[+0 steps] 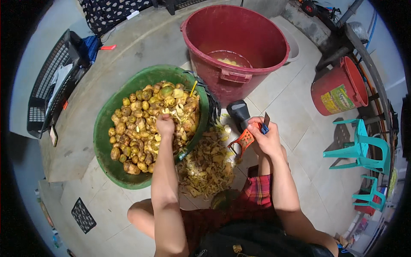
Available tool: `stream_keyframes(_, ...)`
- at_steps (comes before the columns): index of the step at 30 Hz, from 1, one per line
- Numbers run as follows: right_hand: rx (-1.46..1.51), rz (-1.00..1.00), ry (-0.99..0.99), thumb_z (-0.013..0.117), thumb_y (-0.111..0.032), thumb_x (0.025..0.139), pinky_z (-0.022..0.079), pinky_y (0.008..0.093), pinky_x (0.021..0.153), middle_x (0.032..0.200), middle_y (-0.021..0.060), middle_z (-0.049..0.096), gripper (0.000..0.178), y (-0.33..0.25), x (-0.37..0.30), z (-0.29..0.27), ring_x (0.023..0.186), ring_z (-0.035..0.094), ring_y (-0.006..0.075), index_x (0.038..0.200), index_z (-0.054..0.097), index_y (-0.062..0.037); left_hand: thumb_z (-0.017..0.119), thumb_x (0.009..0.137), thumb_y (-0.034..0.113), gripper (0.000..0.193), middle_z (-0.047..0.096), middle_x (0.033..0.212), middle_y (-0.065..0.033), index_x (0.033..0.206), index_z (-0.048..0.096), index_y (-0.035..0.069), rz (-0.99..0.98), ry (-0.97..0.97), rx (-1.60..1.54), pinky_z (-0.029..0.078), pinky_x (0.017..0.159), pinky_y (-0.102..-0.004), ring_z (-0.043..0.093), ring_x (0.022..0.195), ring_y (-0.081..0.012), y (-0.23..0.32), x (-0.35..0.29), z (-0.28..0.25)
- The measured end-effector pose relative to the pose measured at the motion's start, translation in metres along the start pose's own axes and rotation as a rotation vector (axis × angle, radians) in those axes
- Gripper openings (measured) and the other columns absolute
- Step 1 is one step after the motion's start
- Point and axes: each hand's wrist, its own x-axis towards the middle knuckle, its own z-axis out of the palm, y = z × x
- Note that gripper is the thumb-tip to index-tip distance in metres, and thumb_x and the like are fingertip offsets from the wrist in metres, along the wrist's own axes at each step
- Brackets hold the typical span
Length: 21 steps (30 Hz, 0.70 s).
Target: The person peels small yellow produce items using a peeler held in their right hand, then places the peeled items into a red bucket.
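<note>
Nearest in view are the person's bent knees and red plaid shorts, with both bare forearms coming up from the lower edge. Just beyond the knees a heap of yellow-brown fruit peelings lies on the pale tiled floor. The right hand, to the right of the heap, is clamped around a small knife with a blue handle, its blade pointing up, and it touches an orange plastic grater-like tool that hangs just left of it. A black cylindrical object stands on the floor just beyond that hand. The left hand reaches further, into the wide green plastic basin, its fingers closed together down on the pile of small yellow-brown round fruits that fills the basin. Beyond the basin stands a large dark red plastic tub holding a smaller bowl of yellow pieces. Far right are a red bucket and turquoise plastic chairs; far left, a black plastic crate.
</note>
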Motion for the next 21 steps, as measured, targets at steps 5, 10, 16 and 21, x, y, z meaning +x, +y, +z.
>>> stream_keyframes(5,-0.080,0.035,0.040,0.075,-0.015,0.083,0.047,0.0259,0.073,0.081,0.0021,0.066,0.019,0.007,0.010,-0.019,0.076,0.057,0.0088,0.094,0.068,0.0000,0.057,0.086,0.017,0.029,0.063,0.080,-0.0146,0.108,0.056,-0.001,-0.111,-0.105,0.353,0.047,0.061,-0.0385,0.058,0.064,-0.0252,0.056,0.009,0.020)
stream_keyframes(10,-0.010,0.040,0.019,0.075,-0.014,0.083,0.047,0.0257,0.073,0.082,0.0020,0.066,0.020,0.008,0.018,-0.017,0.078,0.058,0.0085,0.096,0.068,0.0000,0.071,0.074,0.033,0.054,0.067,0.108,-0.0196,0.112,0.061,-0.003,-0.179,-0.338,0.746,0.053,0.083,-0.0417,0.065,0.097,-0.0316,0.054,0.004,0.017)
stream_keyframes(16,-0.024,0.038,-0.016,0.075,-0.013,0.083,0.048,0.0257,0.073,0.082,0.0022,0.067,0.020,0.009,0.013,-0.010,0.077,0.058,0.0086,0.096,0.068,0.0002,0.080,0.069,0.028,0.055,0.070,0.093,-0.0187,0.112,0.063,-0.002,-0.047,-0.253,0.557,0.054,0.067,-0.0375,0.069,0.082,-0.0286,0.017,-0.002,0.011)
stream_keyframes(21,-0.034,-0.016,-0.012,0.073,-0.014,0.084,0.048,0.0267,0.072,0.081,0.0032,0.067,0.019,0.006,0.007,-0.006,0.076,0.059,0.0093,0.096,0.067,0.0000,0.073,0.082,0.011,0.041,0.061,0.104,-0.0065,0.118,0.055,0.003,-0.307,-0.497,-0.624,0.047,0.054,-0.0297,0.060,0.070,-0.0146,0.021,-0.045,-0.017)
